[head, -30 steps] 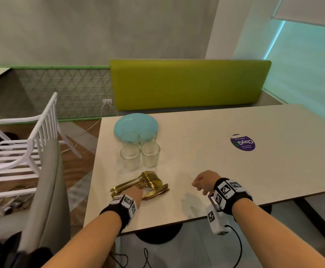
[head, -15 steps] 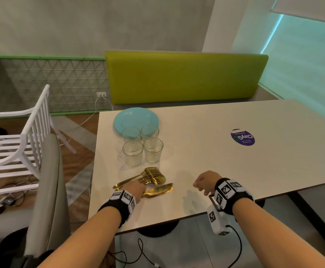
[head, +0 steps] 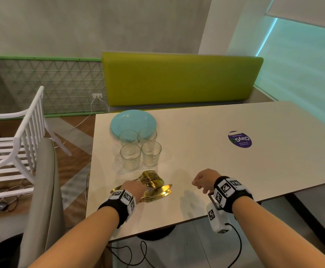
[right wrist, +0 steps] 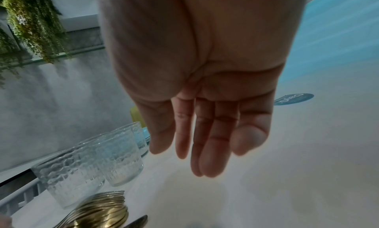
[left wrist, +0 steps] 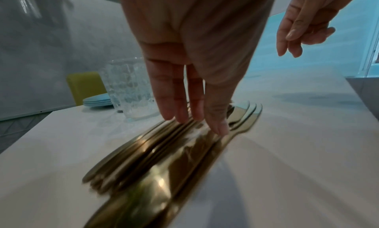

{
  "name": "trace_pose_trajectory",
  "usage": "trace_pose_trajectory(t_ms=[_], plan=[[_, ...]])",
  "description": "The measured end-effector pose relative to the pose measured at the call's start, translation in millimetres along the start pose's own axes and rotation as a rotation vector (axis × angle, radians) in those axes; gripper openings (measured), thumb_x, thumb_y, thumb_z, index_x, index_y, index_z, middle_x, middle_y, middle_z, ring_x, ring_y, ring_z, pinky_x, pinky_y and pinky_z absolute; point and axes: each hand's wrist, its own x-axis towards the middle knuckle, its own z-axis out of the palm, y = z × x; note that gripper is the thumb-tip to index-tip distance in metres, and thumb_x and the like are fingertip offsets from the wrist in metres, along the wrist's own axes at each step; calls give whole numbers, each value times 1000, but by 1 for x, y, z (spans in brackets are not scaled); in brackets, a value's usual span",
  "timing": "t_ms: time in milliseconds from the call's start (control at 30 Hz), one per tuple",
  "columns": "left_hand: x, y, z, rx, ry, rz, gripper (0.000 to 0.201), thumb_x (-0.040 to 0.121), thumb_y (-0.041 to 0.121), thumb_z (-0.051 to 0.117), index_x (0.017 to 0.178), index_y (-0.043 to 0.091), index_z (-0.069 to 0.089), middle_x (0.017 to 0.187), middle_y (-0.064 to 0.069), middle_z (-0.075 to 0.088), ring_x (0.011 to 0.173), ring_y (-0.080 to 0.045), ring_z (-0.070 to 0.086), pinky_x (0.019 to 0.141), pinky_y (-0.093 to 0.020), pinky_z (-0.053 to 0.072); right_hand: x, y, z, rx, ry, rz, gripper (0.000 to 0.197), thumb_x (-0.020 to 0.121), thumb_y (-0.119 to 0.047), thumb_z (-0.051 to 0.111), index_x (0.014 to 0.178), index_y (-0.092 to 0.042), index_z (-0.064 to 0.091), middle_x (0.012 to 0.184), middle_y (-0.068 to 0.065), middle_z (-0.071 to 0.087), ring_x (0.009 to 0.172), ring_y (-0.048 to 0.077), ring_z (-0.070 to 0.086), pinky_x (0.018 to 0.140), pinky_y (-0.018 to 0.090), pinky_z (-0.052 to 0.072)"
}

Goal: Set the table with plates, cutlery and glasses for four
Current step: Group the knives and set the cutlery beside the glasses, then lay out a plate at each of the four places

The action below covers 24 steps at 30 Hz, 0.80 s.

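Observation:
A pile of gold cutlery (head: 156, 187) lies near the front left of the white table (head: 235, 171), with fork tines and spoon bowls pointing away from me. My left hand (head: 136, 187) rests on the handles; in the left wrist view its straight fingers (left wrist: 217, 126) touch the cutlery (left wrist: 156, 163) without curling round it. Behind the pile stand several clear glasses (head: 130, 158), and behind them a stack of light blue plates (head: 132, 120). My right hand (head: 204, 179) hovers over bare table to the right, fingers relaxed (right wrist: 205, 158) and holding nothing.
A purple round sticker (head: 240, 139) marks the table's middle right. A grey seat back (head: 45, 190) and a white slatted chair (head: 22, 151) stand at the left. A green bench back (head: 177, 78) runs along the far side. Cables hang under the front edge.
My left hand has stayed on the cutlery pile, and the lower pieces have slid a little to the right. The right hand has hardly moved.

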Motion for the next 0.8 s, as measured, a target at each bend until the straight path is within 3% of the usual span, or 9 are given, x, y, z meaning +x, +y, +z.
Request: trace_pose_trajectory(t_ms=[67,200,300,400,467,533,700,800], plan=[[1,-3,-5,-14,48,-10,34,95,18,48,128,16,52,127,-8,58,117,-26,57,96,-36,48,0,-4,-4,-7,-9,0,11,92,-25,56,95,-16,61,70,-5,59,58,9,56,49,17,41],[4,-14,-32,-174,230,-6,28,95,30,47,119,20,58,118,-3,63,110,-23,60,91,-34,48,7,-16,-17,-72,-64,9,29,95,-29,51,114,-9,61,95,-1,60,82,15,59,52,16,42],[12,-30,-65,-492,394,-29,26,93,28,53,117,22,61,116,3,65,105,-15,60,92,-29,48,27,-26,-30,-2,-51,-16,20,94,-30,55,102,-13,62,89,-3,62,75,15,61,50,18,41],[27,-54,-100,-870,478,-43,23,89,25,61,111,16,65,102,0,67,87,-9,58,73,-19,48,55,-42,-45,58,-41,-44,18,92,-28,57,100,-12,63,89,-1,63,64,10,58,51,19,42],[40,-75,-121,-1107,492,-62,16,89,20,63,104,17,63,86,2,63,73,-8,58,58,-14,51,76,-57,-55,66,-42,-73,23,93,-27,56,105,-9,64,92,1,63,62,9,57,51,19,43],[55,-96,-140,-1282,479,-91,10,90,16,61,100,16,59,79,5,59,67,-7,58,50,-11,51,100,-72,-66,91,-53,-95,21,93,-27,57,104,-10,64,93,2,63,60,9,56,50,19,42],[93,-155,-172,-1479,520,-225,12,93,11,56,105,12,57,80,1,59,66,-10,57,49,-13,51,164,-107,-89,138,-80,-127,27,92,-25,57,110,-6,65,88,1,63,59,10,55,50,20,42],[121,-192,-171,-1450,520,-365,26,93,11,57,118,7,57,89,-6,60,68,-13,57,54,-19,52,202,-128,-96,137,-92,-129,29,93,-24,57,113,-5,64,86,0,61,59,10,54,49,20,41]])
